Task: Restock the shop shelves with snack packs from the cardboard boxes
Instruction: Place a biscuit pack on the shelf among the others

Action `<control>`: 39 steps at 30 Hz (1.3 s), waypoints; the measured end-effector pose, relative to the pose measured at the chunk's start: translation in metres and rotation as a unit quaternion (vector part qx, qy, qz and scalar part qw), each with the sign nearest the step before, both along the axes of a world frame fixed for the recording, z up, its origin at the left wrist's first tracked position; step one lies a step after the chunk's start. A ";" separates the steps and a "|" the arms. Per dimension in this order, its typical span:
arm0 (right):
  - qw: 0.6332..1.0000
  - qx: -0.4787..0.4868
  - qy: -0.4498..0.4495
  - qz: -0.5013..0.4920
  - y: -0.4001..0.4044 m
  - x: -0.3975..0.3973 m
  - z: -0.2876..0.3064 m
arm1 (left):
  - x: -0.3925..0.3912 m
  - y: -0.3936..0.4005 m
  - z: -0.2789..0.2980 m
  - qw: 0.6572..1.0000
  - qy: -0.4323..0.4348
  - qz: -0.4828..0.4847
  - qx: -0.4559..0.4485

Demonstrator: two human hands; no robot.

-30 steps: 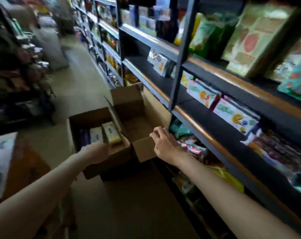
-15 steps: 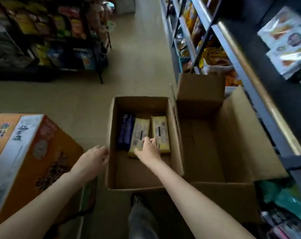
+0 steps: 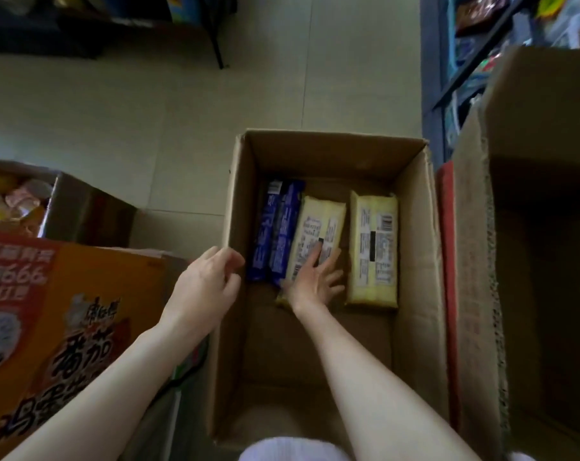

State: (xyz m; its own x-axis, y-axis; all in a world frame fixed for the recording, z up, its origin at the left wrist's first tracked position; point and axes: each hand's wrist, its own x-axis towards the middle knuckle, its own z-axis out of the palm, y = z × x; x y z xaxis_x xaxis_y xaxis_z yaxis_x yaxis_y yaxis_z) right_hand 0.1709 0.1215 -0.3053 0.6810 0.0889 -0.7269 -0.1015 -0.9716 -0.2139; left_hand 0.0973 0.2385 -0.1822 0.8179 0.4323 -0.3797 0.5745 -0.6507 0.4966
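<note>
An open cardboard box (image 3: 418, 247) stands on the floor below me. Inside lie two blue snack packs (image 3: 277, 227) on edge at the left, a yellow pack (image 3: 318, 227) leaning against them, and a second yellow pack (image 3: 373, 247) flat at the right. My right hand (image 3: 315, 281) is inside the box, fingers spread on the near end of the leaning yellow pack, not closed around it. My left hand (image 3: 205, 284) hovers at the box's left wall, fingers loosely curled, holding nothing.
An orange printed carton (image 3: 59, 327) stands at my left, with another open box of snacks (image 3: 16, 201) behind it. A larger empty cardboard box (image 3: 531, 261) sits at the right, under the blue shelf unit (image 3: 448, 78). Tiled floor lies beyond.
My view has tilted down onto the box. My right hand went from the empty box's flap into the stocked box, onto the yellow pack. My left hand stays by the box's left wall.
</note>
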 end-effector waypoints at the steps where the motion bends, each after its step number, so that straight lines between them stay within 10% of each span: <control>1: 1.000 -0.001 0.002 -0.006 0.002 -0.001 -0.005 | -0.002 0.000 -0.004 1.000 0.002 0.005 0.001; 17: 0.920 0.307 0.045 -0.238 -0.056 0.025 0.174 | 0.047 -0.031 0.085 0.975 0.092 0.076 -0.186; 22: 0.791 0.521 0.083 -0.309 -0.080 0.022 0.288 | 0.069 -0.032 0.170 0.875 0.056 0.140 -0.459; 26: 0.730 0.608 0.042 -0.310 -0.126 -0.004 0.382 | 0.056 -0.068 0.252 0.816 0.033 0.016 -0.577; 34: 0.852 0.356 -0.283 -0.259 -0.229 -0.129 0.534 | -0.010 -0.184 0.388 0.794 -0.059 -0.220 -0.563; 39: 0.749 0.330 -0.423 -0.389 -0.319 -0.211 0.587 | -0.048 -0.280 0.464 0.745 -0.062 -0.394 -0.535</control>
